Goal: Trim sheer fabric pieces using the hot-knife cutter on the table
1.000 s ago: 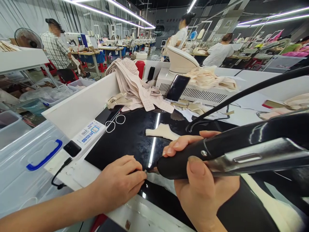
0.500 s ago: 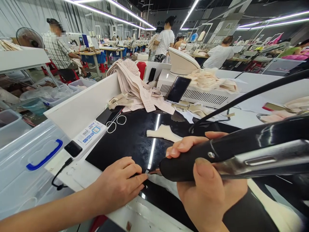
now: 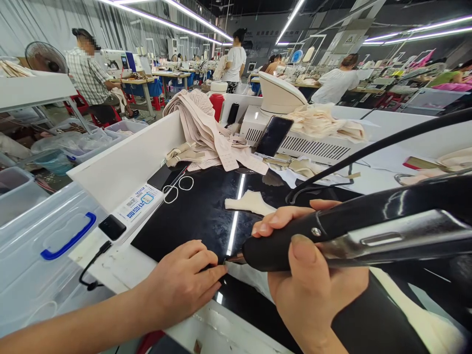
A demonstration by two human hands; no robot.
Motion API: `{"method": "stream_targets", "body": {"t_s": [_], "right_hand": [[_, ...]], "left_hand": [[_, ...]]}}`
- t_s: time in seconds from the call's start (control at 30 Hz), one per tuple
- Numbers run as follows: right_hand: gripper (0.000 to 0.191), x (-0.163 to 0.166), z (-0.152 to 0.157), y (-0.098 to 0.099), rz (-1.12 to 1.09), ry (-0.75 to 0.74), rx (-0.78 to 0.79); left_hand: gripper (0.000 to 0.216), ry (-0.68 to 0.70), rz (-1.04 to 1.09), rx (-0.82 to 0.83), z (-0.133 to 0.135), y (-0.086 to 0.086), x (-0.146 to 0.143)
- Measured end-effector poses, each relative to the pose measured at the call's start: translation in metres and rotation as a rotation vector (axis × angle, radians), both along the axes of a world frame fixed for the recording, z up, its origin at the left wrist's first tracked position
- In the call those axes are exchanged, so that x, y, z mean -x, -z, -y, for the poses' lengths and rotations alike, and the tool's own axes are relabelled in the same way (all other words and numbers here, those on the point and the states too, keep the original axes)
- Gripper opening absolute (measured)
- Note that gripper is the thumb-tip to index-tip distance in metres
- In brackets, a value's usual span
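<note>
My right hand [image 3: 309, 280] is wrapped round a black hand tool [image 3: 283, 248] with a long metal lever [image 3: 401, 236] along its side. The tool's narrow metal tip [image 3: 236, 258] points left and almost meets the fingertips of my left hand [image 3: 188, 282]. With fingers curled together, that hand pinches the left end of a thin whitish piece of material [image 3: 250, 278] on the glossy black board [image 3: 191, 211]. Part of this piece is hidden under the tool and my right hand. Beyond the tool lies a cream cut fabric piece [image 3: 250, 202].
Pink fabric strips [image 3: 206, 130] and a propped phone [image 3: 274, 136] stand at the back. A white box [image 3: 138, 204], a small black device [image 3: 112, 227] and a looped white cord [image 3: 179, 189] lie left. A black cable [image 3: 368, 147] arches over the right side. Co-workers are farther off.
The tool and my right hand have shifted slightly left and up, bringing the tip closer to my left fingertips. My left hand hardly moves. A standing co-worker has moved left in the background.
</note>
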State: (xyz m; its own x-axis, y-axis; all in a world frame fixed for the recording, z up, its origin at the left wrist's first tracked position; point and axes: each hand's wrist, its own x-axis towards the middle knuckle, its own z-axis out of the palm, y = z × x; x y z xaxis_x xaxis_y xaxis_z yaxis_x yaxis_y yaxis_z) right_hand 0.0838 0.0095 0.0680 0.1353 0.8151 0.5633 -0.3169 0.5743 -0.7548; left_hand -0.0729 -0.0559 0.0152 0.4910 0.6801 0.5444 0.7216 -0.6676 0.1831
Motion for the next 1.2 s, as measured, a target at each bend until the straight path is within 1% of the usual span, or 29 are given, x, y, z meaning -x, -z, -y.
{"method": "stream_targets", "body": {"t_s": [0.27, 0.37, 0.57, 0.77, 1.0, 1.2], "right_hand": [[0.032, 0.002, -0.002, 0.001, -0.019, 0.028, -0.025], [0.032, 0.002, -0.002, 0.0, -0.015, 0.021, -0.005], [0.035, 0.001, 0.002, -0.003, -0.018, 0.004, 0.025], [0.037, 0.001, 0.002, -0.002, -0.027, -0.043, 0.028], [0.033, 0.003, 0.004, 0.001, -0.016, -0.034, 0.025], [0.03, 0.003, 0.004, 0.0, 0.011, -0.057, 0.015]], "left_hand": [[0.025, -0.001, 0.005, -0.025, -0.001, 0.002, 0.0], [0.024, -0.005, 0.017, -0.014, 0.0, 0.004, 0.002], [0.022, -0.014, 0.101, 0.094, 0.001, 0.008, 0.01], [0.019, -0.077, 0.164, 0.191, -0.006, 0.005, 0.01], [0.019, -0.077, 0.138, 0.219, -0.008, 0.006, 0.009], [0.027, -0.059, 0.043, 0.212, -0.005, 0.008, 0.011]]}}
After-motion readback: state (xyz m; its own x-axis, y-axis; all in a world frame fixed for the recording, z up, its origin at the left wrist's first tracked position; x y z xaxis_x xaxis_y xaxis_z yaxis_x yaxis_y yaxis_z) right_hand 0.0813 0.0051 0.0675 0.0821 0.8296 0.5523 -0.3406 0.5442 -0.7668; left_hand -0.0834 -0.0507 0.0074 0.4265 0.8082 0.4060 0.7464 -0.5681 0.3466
